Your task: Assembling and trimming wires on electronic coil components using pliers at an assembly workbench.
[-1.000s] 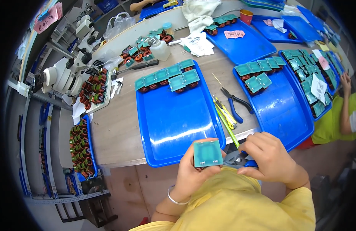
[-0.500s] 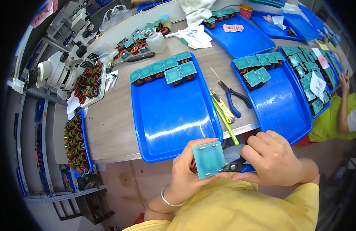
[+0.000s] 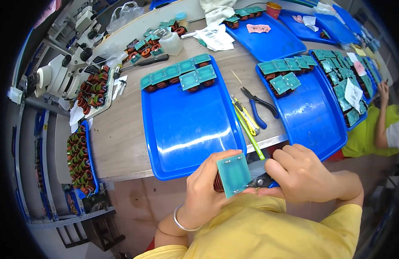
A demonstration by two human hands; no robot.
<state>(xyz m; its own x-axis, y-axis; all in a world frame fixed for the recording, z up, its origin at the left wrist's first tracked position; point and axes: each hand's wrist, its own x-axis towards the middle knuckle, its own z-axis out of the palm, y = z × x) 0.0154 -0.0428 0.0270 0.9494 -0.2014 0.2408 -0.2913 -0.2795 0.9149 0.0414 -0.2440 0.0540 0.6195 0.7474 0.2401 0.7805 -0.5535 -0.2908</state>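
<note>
My left hand [image 3: 202,187] grips a copper-wound coil [image 3: 217,182] with a square green circuit board [image 3: 234,173] on it. The board faces up, with metal pins showing along its upper and lower edges. My right hand [image 3: 299,173] is closed around wire cutters [image 3: 263,180] with blue handles. Their jaw tips meet the board's lower right corner, beside the lower pins; whether they have a pin between them I cannot tell. Beyond my hands lies a blue tray [image 3: 188,129] with several board-topped coils [image 3: 197,78] along its far side.
Long-nose pliers [image 3: 261,108], a yellow utility knife [image 3: 247,117] and a green pen-like stick [image 3: 250,136] lie between the tray and a second blue tray [image 3: 311,121]. Coils fill a tray [image 3: 80,162] at the left. A co-worker's arm [image 3: 382,116] shows at the far right.
The board has turned slightly in my left hand, and the cutters have tilted a little with my right hand. The bench has shifted slightly left and up in view.
</note>
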